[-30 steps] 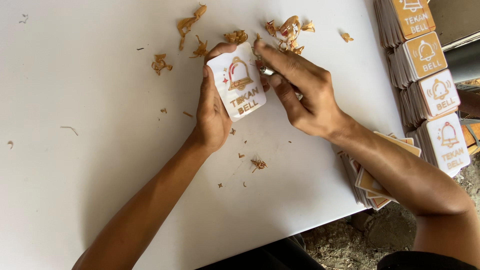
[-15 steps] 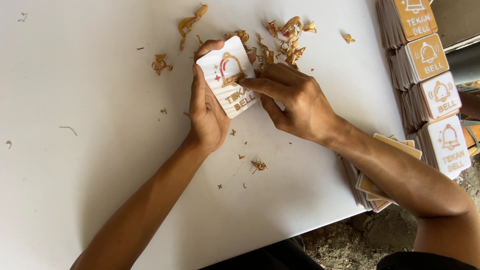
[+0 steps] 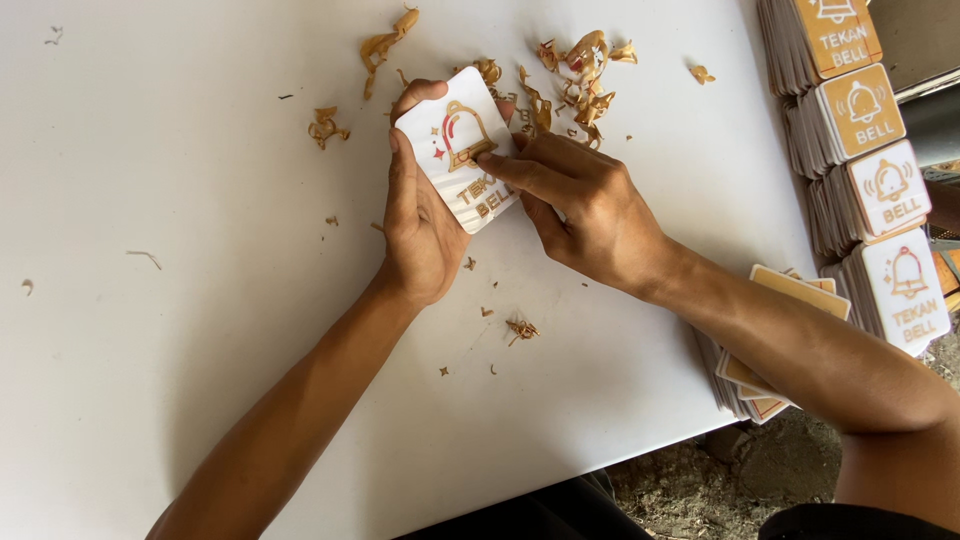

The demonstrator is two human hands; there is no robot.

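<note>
Two hands are working one white plaque over the table. Left hand is cradling it from beneath, fingers curled round the edges, tilting the face up for access. Right hand is pressing fingertips on the bell motif, apparently picking at the masking. Peelings are lying just beyond; stacks are standing at right, within reach.

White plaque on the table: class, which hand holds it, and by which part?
The left hand holds the white plaque by its left edge, fingers over the top corner; the right hand presses fingertips on its face.
</note>
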